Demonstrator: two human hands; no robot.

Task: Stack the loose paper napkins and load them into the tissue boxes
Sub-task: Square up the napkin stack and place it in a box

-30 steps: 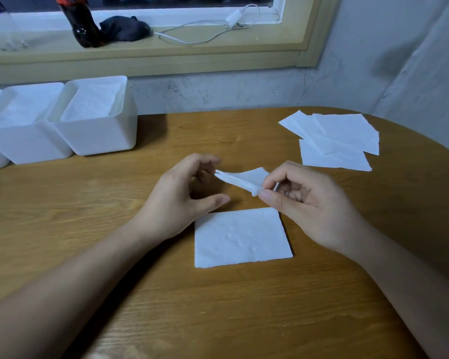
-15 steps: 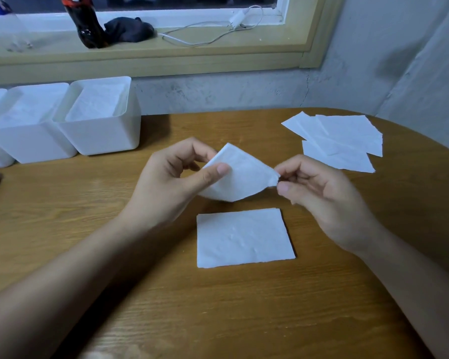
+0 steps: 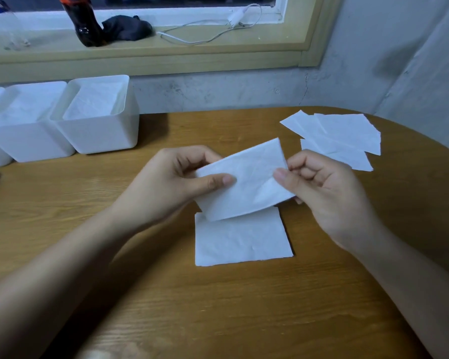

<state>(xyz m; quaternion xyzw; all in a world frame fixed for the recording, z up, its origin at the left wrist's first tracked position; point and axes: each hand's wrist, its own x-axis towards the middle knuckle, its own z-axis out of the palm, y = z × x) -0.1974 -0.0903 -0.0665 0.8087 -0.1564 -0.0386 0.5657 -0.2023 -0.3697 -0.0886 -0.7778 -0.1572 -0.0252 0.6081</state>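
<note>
Stacking step: left hand [image 3: 166, 185] and right hand [image 3: 329, 193] both grip one napkin [image 3: 249, 182] by its ends, over the stack [image 3: 241, 239]. Next it likely needs squaring up, then lowering.

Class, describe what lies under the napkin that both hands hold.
A flat napkin lies on the table beneath the held napkin. Its far edge is covered, so whether the two touch cannot be told.

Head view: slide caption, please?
The left hand and right hand pinch a raised napkin above a flat napkin on the table.
</note>
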